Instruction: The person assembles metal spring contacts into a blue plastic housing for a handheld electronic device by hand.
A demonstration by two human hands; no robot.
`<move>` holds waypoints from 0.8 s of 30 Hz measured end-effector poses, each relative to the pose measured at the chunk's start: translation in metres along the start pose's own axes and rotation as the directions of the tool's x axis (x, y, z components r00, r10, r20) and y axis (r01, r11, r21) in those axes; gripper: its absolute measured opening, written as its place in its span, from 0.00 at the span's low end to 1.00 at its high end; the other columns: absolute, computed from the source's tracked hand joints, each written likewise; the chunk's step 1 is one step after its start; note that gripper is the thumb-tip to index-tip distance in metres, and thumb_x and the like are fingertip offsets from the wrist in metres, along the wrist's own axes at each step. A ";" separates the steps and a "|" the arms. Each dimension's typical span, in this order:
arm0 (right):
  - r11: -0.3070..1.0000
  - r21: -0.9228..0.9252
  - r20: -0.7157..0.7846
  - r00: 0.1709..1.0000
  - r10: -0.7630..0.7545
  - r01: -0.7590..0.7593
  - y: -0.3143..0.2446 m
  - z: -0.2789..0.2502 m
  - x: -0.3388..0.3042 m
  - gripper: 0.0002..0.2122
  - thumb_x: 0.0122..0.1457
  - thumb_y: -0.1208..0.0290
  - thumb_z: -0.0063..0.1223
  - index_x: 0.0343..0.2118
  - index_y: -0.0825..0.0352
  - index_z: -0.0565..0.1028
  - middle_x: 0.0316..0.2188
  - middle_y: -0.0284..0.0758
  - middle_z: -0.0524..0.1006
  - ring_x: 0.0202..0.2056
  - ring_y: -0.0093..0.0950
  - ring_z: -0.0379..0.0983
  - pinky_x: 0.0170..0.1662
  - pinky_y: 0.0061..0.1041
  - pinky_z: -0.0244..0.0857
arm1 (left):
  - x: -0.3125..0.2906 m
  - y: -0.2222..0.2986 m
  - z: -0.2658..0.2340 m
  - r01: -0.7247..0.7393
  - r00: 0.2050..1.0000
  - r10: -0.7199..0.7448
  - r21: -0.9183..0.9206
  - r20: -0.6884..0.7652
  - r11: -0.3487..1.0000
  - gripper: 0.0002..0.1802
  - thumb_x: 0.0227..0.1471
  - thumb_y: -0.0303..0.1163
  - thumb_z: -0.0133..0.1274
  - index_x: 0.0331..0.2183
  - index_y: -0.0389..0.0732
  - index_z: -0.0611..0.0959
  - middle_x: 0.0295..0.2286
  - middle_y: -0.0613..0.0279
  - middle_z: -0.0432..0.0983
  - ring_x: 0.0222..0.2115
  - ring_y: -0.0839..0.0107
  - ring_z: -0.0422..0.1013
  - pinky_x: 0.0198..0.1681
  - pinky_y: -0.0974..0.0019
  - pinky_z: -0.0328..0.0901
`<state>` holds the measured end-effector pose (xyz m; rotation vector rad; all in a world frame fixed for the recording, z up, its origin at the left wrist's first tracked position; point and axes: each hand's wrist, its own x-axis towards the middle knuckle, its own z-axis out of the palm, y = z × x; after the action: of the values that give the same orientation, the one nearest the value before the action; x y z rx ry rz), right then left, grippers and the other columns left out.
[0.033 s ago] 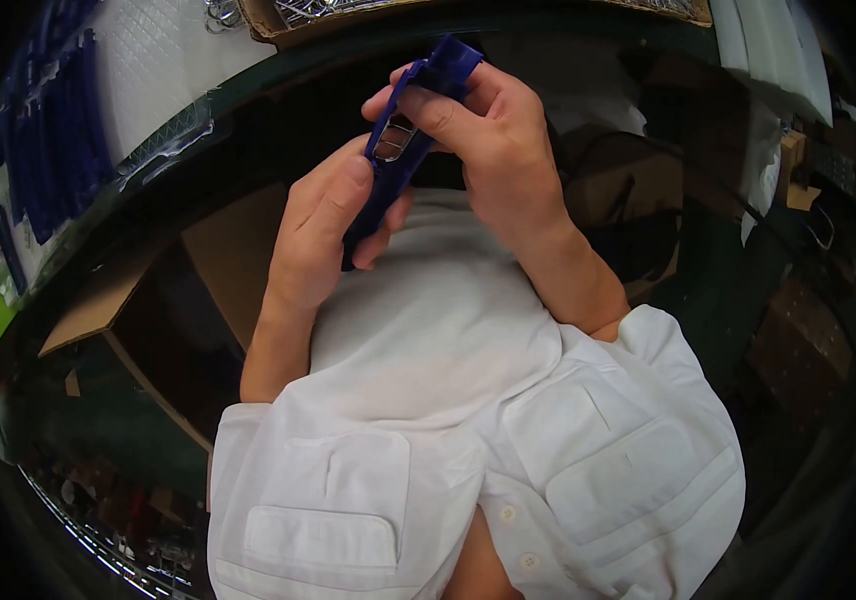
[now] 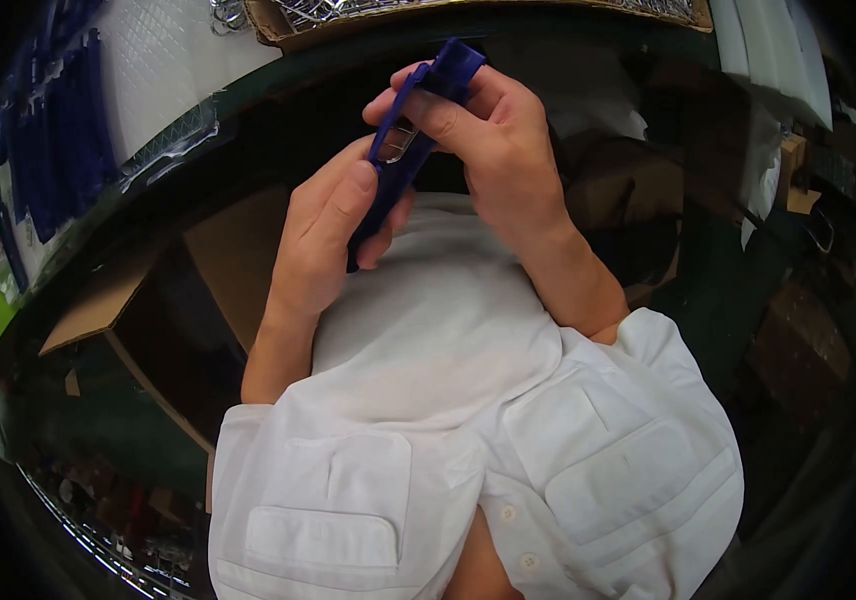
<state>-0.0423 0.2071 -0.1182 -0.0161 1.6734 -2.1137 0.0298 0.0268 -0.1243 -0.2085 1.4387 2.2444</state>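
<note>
Both my hands hold one long blue plastic piece [image 2: 391, 172] above my lap, just below the table's edge. My left hand [image 2: 328, 235] grips its lower end, thumb pressed along its side. My right hand [image 2: 498, 150] wraps the upper end, the fingers curled over the top. A small metal part shows in an opening near the piece's middle. I wear a white shirt with chest pockets [image 2: 468, 440].
A row of similar blue pieces [image 2: 58, 150] lies at the far left on a white padded sheet [image 2: 168, 60]. A cardboard tray with metal wire parts [image 2: 348, 12] sits at the top. An open cardboard box [image 2: 208, 270] stands under the dark table edge [image 2: 248, 120].
</note>
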 end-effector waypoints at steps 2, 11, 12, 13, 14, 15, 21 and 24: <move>0.999 0.008 0.034 0.998 -0.052 0.052 -0.001 -0.001 0.002 0.13 0.67 0.72 0.57 0.51 0.71 0.78 0.45 0.43 0.84 0.46 0.30 0.82 0.50 0.30 0.77 | -0.004 0.006 0.001 -0.107 0.990 0.123 0.205 -0.068 0.973 0.32 0.69 0.51 0.44 0.58 0.32 0.77 0.32 0.60 0.78 0.23 0.79 0.67 0.26 0.75 0.61; 0.971 0.237 0.269 0.959 -0.094 0.029 -0.017 -0.017 -0.009 0.34 0.56 0.71 0.58 0.65 0.80 0.64 0.59 0.61 0.73 0.61 0.46 0.73 0.64 0.44 0.68 | -0.009 0.016 0.006 -0.396 0.681 0.732 0.850 0.018 0.348 0.33 0.46 0.27 0.70 0.55 0.35 0.82 0.35 0.52 0.80 0.29 0.63 0.80 0.28 0.67 0.76; 0.972 0.233 0.271 0.957 -0.101 0.036 -0.017 -0.017 -0.009 0.34 0.56 0.71 0.58 0.65 0.80 0.64 0.59 0.61 0.73 0.61 0.46 0.73 0.64 0.44 0.68 | -0.010 0.017 0.007 -0.401 0.675 0.738 0.849 0.021 0.343 0.33 0.46 0.27 0.70 0.55 0.35 0.82 0.35 0.52 0.80 0.29 0.63 0.80 0.28 0.67 0.76; 0.966 0.259 0.270 0.959 -0.081 0.008 -0.018 -0.016 -0.009 0.32 0.56 0.73 0.57 0.65 0.79 0.65 0.59 0.56 0.74 0.61 0.42 0.73 0.65 0.41 0.67 | -0.011 0.019 0.008 -0.389 0.680 0.733 0.856 0.018 0.340 0.33 0.45 0.27 0.70 0.55 0.35 0.82 0.35 0.52 0.80 0.28 0.63 0.80 0.28 0.67 0.76; 0.958 0.286 0.269 0.961 -0.061 -0.020 -0.020 -0.016 -0.010 0.30 0.57 0.76 0.55 0.64 0.77 0.67 0.60 0.51 0.75 0.60 0.37 0.74 0.66 0.38 0.65 | -0.012 0.020 0.009 -0.377 0.687 0.727 0.862 0.016 0.338 0.33 0.45 0.27 0.71 0.55 0.35 0.82 0.35 0.52 0.80 0.28 0.63 0.80 0.28 0.67 0.76; 0.956 0.289 0.262 0.964 -0.037 -0.042 -0.023 -0.016 -0.010 0.29 0.57 0.79 0.54 0.64 0.77 0.67 0.60 0.51 0.75 0.60 0.36 0.74 0.67 0.38 0.65 | -0.012 0.020 0.009 -0.378 0.682 0.731 0.867 0.025 0.323 0.34 0.44 0.28 0.71 0.55 0.35 0.82 0.35 0.52 0.80 0.28 0.64 0.80 0.27 0.67 0.76; 0.964 0.260 0.210 0.978 -0.001 -0.054 -0.024 -0.011 -0.011 0.30 0.59 0.74 0.55 0.65 0.79 0.65 0.58 0.58 0.74 0.59 0.43 0.75 0.64 0.43 0.68 | -0.014 0.025 0.011 -0.367 0.704 0.710 0.861 0.010 0.351 0.33 0.45 0.28 0.71 0.55 0.34 0.82 0.34 0.52 0.80 0.27 0.64 0.80 0.27 0.67 0.75; 0.960 0.265 0.202 0.979 0.035 -0.089 -0.024 -0.011 -0.010 0.30 0.59 0.75 0.54 0.65 0.79 0.65 0.58 0.57 0.75 0.59 0.42 0.75 0.64 0.43 0.69 | -0.015 0.027 0.011 -0.346 0.722 0.692 0.866 0.001 0.360 0.33 0.46 0.28 0.71 0.55 0.33 0.82 0.33 0.52 0.80 0.27 0.63 0.80 0.27 0.67 0.75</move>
<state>-0.0439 0.2246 -0.0960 -0.0828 1.2455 -2.1992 0.0316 0.0232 -0.0914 0.2196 2.9973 1.6377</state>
